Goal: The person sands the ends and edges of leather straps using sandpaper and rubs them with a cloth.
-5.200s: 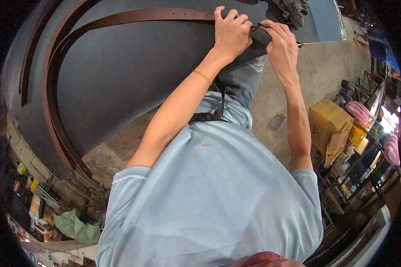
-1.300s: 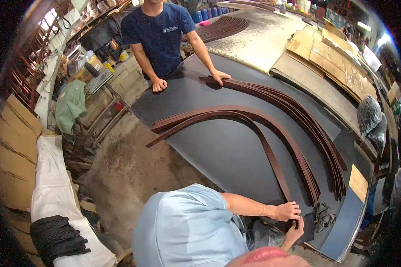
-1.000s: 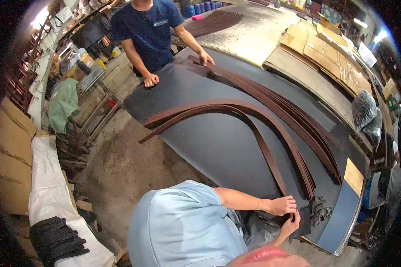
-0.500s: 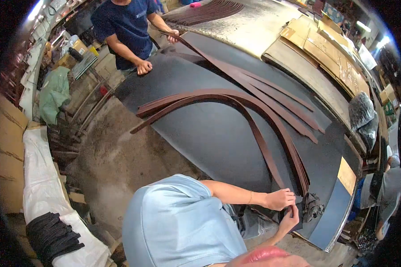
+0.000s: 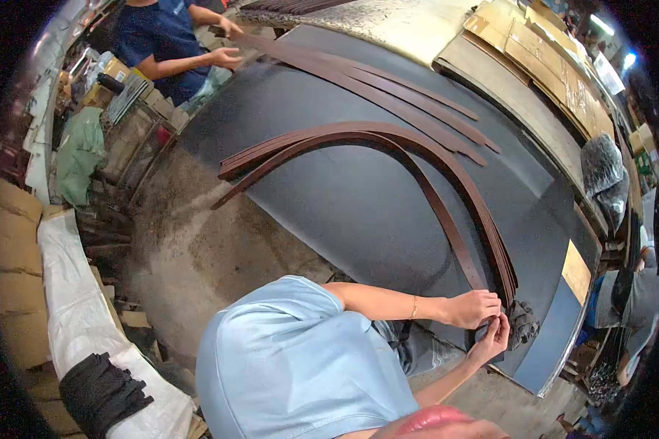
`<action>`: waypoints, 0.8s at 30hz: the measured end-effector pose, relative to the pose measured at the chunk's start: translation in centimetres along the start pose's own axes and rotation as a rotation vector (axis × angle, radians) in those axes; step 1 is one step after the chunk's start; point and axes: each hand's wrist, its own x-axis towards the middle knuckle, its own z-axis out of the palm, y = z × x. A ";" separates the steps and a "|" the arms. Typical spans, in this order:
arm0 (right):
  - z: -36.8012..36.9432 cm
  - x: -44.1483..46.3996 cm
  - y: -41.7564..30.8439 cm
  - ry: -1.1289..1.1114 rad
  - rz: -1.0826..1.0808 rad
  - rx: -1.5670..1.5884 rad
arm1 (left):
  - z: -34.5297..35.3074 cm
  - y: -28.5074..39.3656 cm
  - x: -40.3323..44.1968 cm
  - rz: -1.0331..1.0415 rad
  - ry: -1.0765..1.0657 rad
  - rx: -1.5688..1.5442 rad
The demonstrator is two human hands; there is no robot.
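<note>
My left hand (image 5: pixel 476 309) is closed on the near end of a long dark brown strap (image 5: pixel 447 223), probably a leather belt strap. This strap curves back over the black tabletop (image 5: pixel 322 197). Close against it, my right hand (image 5: pixel 495 336) has its fingers pinched at the strap's end; what they hold is hidden. Beside the held strap lies a stacked bundle of similar brown straps (image 5: pixel 483 219), bent in the same arc. A crumpled dark cloth (image 5: pixel 523 325) sits just right of my hands.
Across the table a co-worker (image 5: pixel 157 44) handles more brown straps (image 5: pixel 388 91) with shaped tips. Flattened cardboard (image 5: pixel 534 66) and plastic-wrapped bundles (image 5: pixel 602 164) lie along the right side. A blue-grey panel (image 5: pixel 545 344) covers the near right corner. Black strips (image 5: pixel 104 391) rest on white sheeting at left.
The co-worker's straps have slid away from me toward the far left, and one of the co-worker's hands has opened. My view has shifted slightly; my hands stay together at the strap's end.
</note>
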 end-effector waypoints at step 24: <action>-0.1 0.1 4.7 0.058 0.184 -0.499 | -34.4 -25.3 -0.6 -0.731 -0.230 1.128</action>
